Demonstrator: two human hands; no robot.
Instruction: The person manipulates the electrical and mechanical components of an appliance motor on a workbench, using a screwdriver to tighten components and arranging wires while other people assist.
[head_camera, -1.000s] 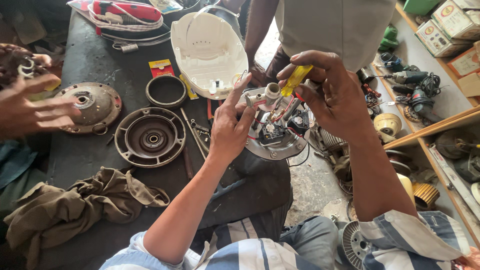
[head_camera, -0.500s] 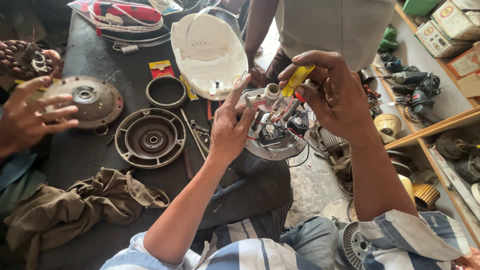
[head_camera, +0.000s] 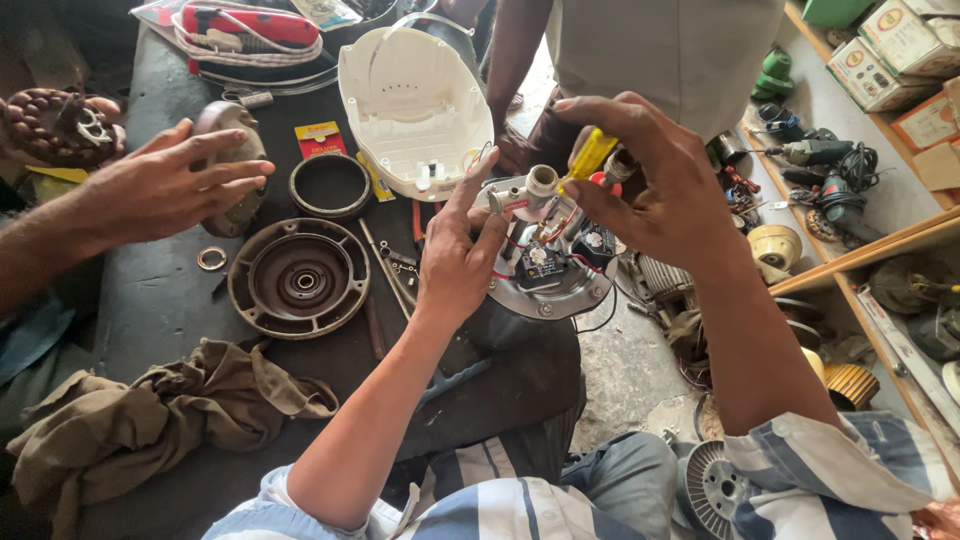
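My left hand (head_camera: 455, 255) grips the rim of a round metal base plate (head_camera: 555, 280) that carries wires, small black parts and a metal tube. My right hand (head_camera: 650, 185) hovers over that plate and holds a yellow-handled screwdriver (head_camera: 590, 155) pointing down into the wiring. Just beyond stands a white plastic housing (head_camera: 410, 100), hollow side toward me. Left of my forearm lies a dark round motor cover (head_camera: 298, 277) on the black bench (head_camera: 160, 310).
Another person's hand (head_camera: 165, 185) lifts a grey metal disc (head_camera: 235, 150) at the left. A second person stands behind the bench. Also present: a black ring (head_camera: 330, 185), a small washer (head_camera: 211, 259), a brown rag (head_camera: 160, 420), shelves with boxes and tools (head_camera: 880, 100) on the right.
The other person's hand has tilted the grey metal disc up and shifted it right. My hands stay on the base plate and screwdriver, almost unmoved.
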